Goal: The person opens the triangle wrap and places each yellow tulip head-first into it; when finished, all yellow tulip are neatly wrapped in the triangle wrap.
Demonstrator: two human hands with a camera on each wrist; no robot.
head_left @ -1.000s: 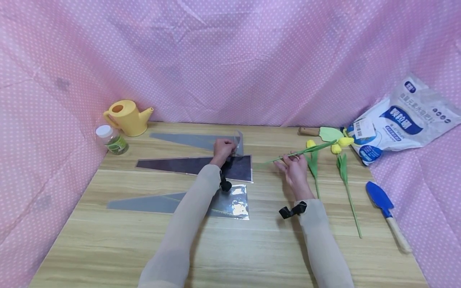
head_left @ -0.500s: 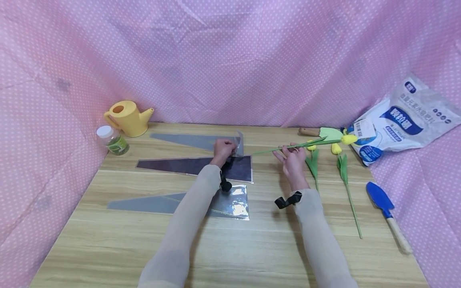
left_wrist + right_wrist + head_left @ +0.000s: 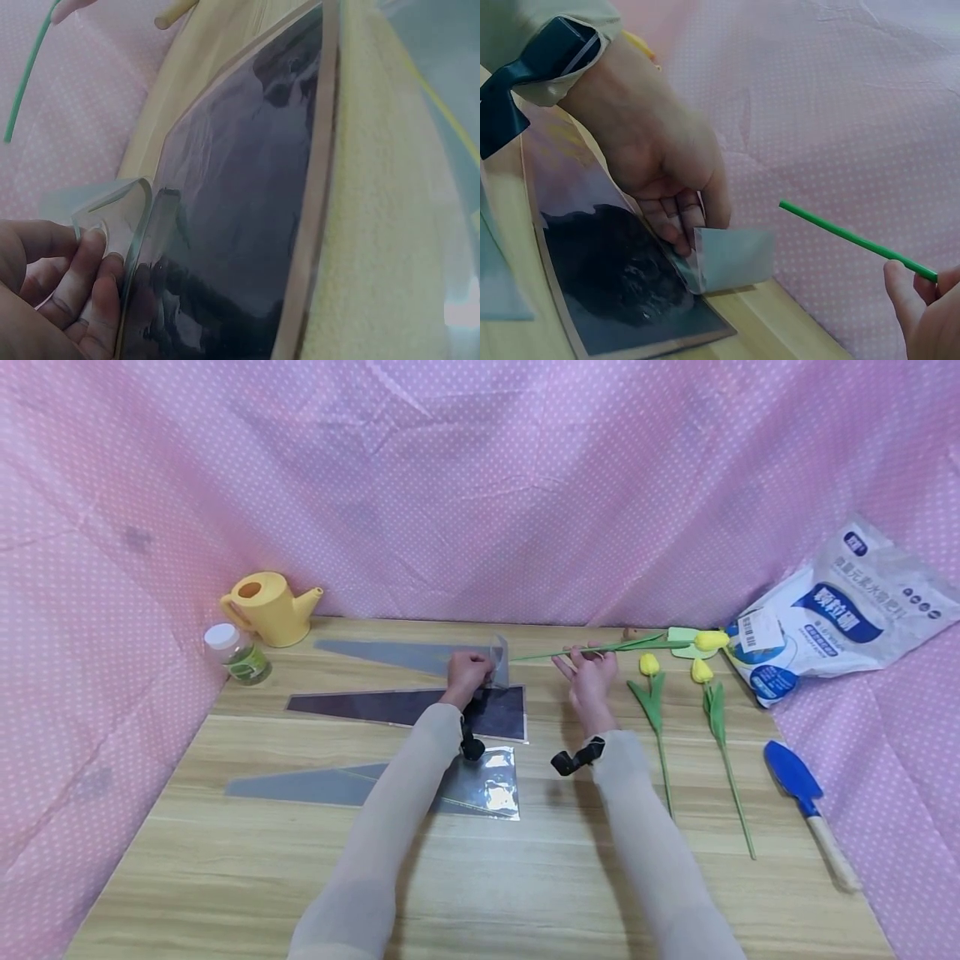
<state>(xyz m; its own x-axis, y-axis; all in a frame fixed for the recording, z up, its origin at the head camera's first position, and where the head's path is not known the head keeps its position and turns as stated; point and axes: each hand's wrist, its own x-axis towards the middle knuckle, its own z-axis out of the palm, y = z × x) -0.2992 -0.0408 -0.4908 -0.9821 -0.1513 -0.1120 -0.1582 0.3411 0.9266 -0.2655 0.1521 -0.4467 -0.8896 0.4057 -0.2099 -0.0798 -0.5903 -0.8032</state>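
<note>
My left hand (image 3: 468, 675) pinches the wide end of the far clear flower sleeve (image 3: 390, 652), whose mouth stands raised and parted in the right wrist view. My right hand (image 3: 594, 683) holds an artificial yellow tulip (image 3: 711, 641) by its green stem (image 3: 847, 238), the bloom pointing right. The bare stem end points left, close to the sleeve's mouth; in the right wrist view a gap shows between them. Just below the left hand lies a dark sleeve (image 3: 360, 706), flat on the table. Another clear sleeve (image 3: 300, 783) lies nearer, partly under the left forearm.
Two more yellow tulips (image 3: 657, 702) (image 3: 716, 718) lie right of the right hand. A blue trowel (image 3: 795, 772), a green trowel (image 3: 682, 639) and a white fertilizer bag (image 3: 832, 618) are at the right. A yellow watering can (image 3: 273, 610) and a lidded jar (image 3: 243, 662) stand back left.
My right hand has moved left and away from me with the tulip, bringing its stem end up to the far sleeve's mouth. The left hand has stayed in place.
</note>
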